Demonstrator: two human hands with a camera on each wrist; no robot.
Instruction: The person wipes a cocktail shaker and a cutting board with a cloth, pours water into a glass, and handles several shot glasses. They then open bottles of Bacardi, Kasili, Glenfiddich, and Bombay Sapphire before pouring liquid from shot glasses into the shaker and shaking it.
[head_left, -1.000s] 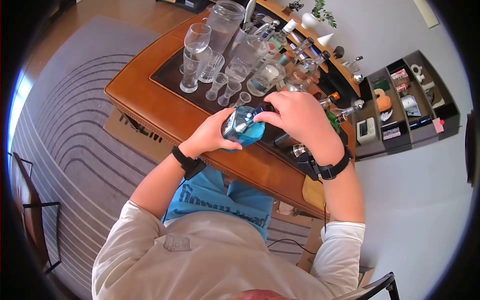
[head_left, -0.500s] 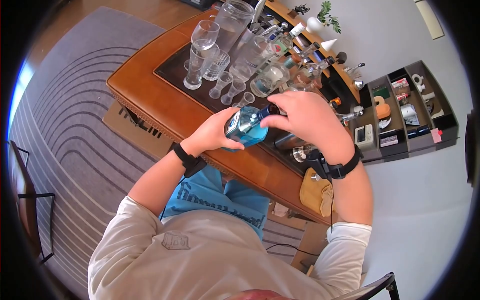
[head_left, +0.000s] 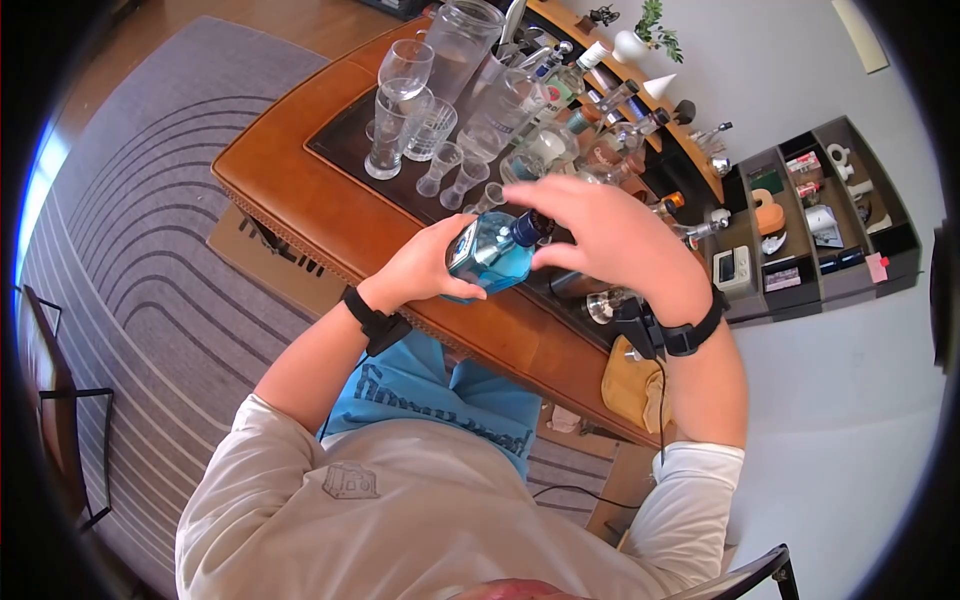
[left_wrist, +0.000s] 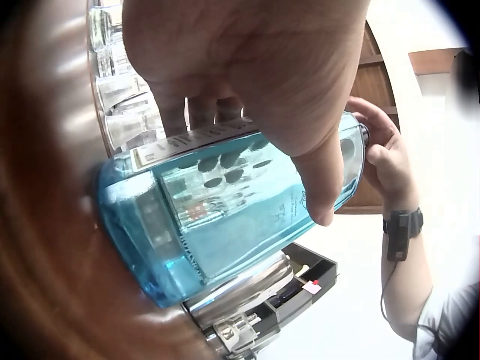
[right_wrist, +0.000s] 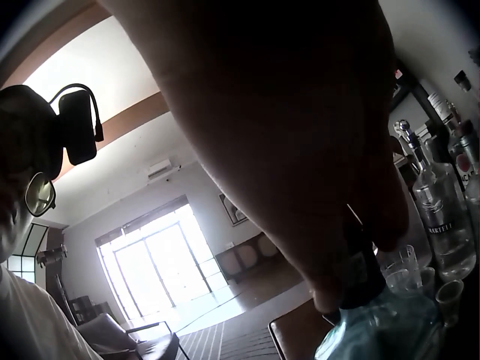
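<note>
A blue glass bottle (head_left: 490,262) with a dark cap (head_left: 531,228) is held tilted above the front of the desk. My left hand (head_left: 425,262) grips its body, with the thumb across one face in the left wrist view (left_wrist: 322,176). Around the cap, my right hand (head_left: 620,235) has its thumb and fingers spread apart, the cap showing in the gap between them. From the right wrist, that hand (right_wrist: 292,135) is a dark shape over the bottle's neck. Small shot glasses (head_left: 467,183) stand just beyond the bottle.
Behind the hands on the leather-topped desk (head_left: 290,180) stand a tall beer glass (head_left: 388,135), a large glass jar (head_left: 462,45) and several liquor bottles (head_left: 565,88). A metal cylinder (left_wrist: 244,289) lies beneath the bottle. A yellow cloth (head_left: 630,388) is at the right edge, near a compartment organizer (head_left: 800,262).
My right thumb and fingers have come off the cap and spread wider, so more of the cap shows. The left hand keeps its grip on the bottle.
</note>
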